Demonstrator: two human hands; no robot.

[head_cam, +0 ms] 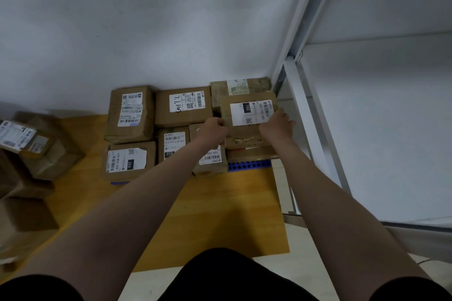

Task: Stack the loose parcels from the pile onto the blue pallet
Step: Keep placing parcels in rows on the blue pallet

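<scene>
A brown cardboard parcel with a white "102" label (248,115) sits on top of other parcels at the right end of the blue pallet (249,165). My left hand (212,131) grips its left edge and my right hand (277,124) grips its right edge. Several labelled parcels (182,107) lie side by side on the pallet against the wall, covering most of it. Only a strip of the pallet's front edge shows. The loose pile of parcels (29,149) stands at the left on the floor.
A white wall rises right behind the pallet. A white metal shelving frame (315,115) stands close on the right. Orange-brown floor (220,203) stretches between me and the pallet.
</scene>
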